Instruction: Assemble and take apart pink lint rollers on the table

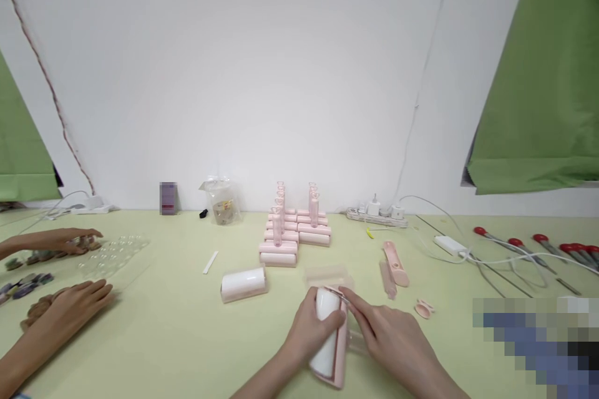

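Low in the middle, my left hand (pixel 311 324) is wrapped around a lint roller (pixel 326 346) with a white roll and a pink housing. My right hand (pixel 390 330) has its fingertips pinched at the roller's upper end, where a thin, dark, shiny edge shows; what they hold is too small to name. A clear piece, partly hidden by my right hand, sticks out from the roller's right side. Just beyond my hands lies a translucent pink cover (pixel 327 274). On the left rests a loose white lint roll (pixel 243 283) in a clear cover.
Finished-looking pink lint rollers (pixel 278 249) stand in two rows. To the right lie pink handle parts (pixel 395 264), a small pink piece (pixel 424 308), a power strip (pixel 377 218), cables and red-handled tools (pixel 515 243). Another person's hands (pixel 77 305) work at left near a clear tray (pixel 115 255).
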{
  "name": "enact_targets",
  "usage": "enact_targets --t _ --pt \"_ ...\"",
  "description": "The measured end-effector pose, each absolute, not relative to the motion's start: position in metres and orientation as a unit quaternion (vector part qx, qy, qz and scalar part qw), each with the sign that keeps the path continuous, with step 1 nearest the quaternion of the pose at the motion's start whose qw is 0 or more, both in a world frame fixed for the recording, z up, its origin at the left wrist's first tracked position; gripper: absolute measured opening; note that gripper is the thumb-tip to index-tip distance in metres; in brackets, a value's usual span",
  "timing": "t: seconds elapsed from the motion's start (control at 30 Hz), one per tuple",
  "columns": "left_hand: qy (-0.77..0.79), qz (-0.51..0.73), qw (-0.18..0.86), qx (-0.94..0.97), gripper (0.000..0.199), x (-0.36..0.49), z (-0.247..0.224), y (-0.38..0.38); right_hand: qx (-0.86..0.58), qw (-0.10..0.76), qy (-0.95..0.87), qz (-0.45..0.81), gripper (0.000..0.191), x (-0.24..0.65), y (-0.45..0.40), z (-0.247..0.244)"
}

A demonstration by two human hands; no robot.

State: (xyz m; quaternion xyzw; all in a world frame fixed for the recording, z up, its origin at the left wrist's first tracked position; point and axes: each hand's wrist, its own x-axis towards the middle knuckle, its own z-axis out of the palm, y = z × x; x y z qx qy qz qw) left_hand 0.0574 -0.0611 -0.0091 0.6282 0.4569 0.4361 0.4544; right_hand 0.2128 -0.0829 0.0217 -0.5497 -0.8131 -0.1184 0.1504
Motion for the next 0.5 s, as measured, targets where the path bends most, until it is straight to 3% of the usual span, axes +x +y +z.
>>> enact_targets --t 0.2,0.5 --pt "0.509 0.446 0.431 0.597 0.022 0.04 -0.008 -0.071 -0.53 0.138 -0.828 -0.118 0.036 0.192 -0.085 0.029" --pt "0.549 0.468 0.392 0.572 0.032 0.022 -0.002 -0.078 -0.511 0.124 -0.847 -0.08 0.034 0.165 -0.081 0.053"
